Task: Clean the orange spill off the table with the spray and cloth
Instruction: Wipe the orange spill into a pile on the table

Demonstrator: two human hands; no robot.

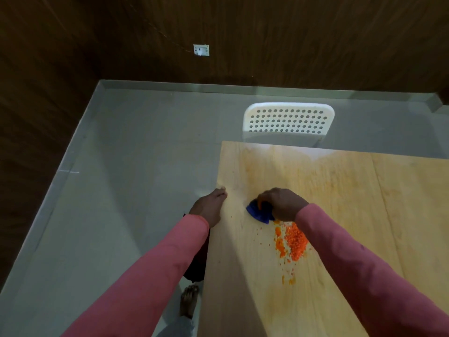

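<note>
An orange spill (291,240) of wet crumbs lies on the light wooden table (352,215), with specks trailing toward me. My right hand (283,203) presses a bunched blue cloth (258,212) onto the table just beyond the spill's far end. My left hand (209,206) rests on the table's left edge with its fingers together and holds nothing. A faint orange smear stains the wood farther back. No spray bottle is in view.
A white perforated chair (289,121) stands at the table's far edge. Grey floor (121,190) lies to the left, bounded by dark wood walls with a white socket (201,50). A bare foot (188,301) stands beside the table's left edge.
</note>
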